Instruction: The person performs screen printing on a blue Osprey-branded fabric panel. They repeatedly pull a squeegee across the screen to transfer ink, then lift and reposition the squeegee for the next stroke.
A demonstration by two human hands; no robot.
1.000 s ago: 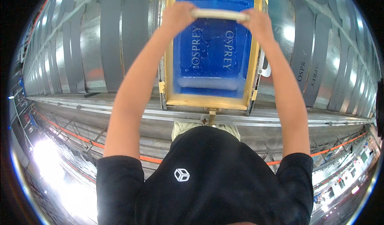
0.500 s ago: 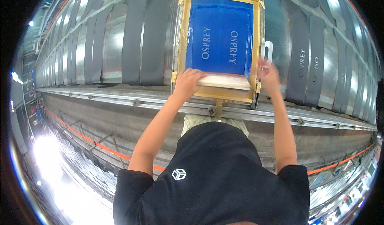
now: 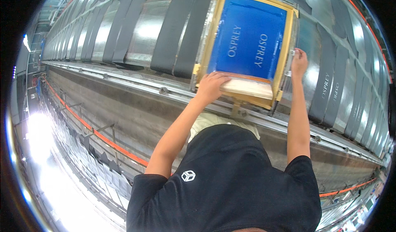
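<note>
My left hand (image 3: 211, 87) has its fingers wrapped over the left end of a pale wooden squeegee (image 3: 249, 88) with an orange strip, which lies along the near end of a blue screen (image 3: 251, 26) bearing light lettering. A yellow frame (image 3: 255, 0) surrounds that screen. At the frame's right side, my right hand (image 3: 299, 64) is closed on a white handle (image 3: 288, 73), mostly hidden behind my fingers.
Dark grey strips (image 3: 173, 32) lie in rows across a long metallic table (image 3: 144, 24), some with pale lettering. A metal rail (image 3: 136, 82) runs along the table's near edge. An orange rail (image 3: 106, 139) runs lower down, near my body.
The squeegee has come from the screen's far end to its near end. My right hand has let go of it and moved onto the side handle. The view has turned, shifting the frame rightward.
</note>
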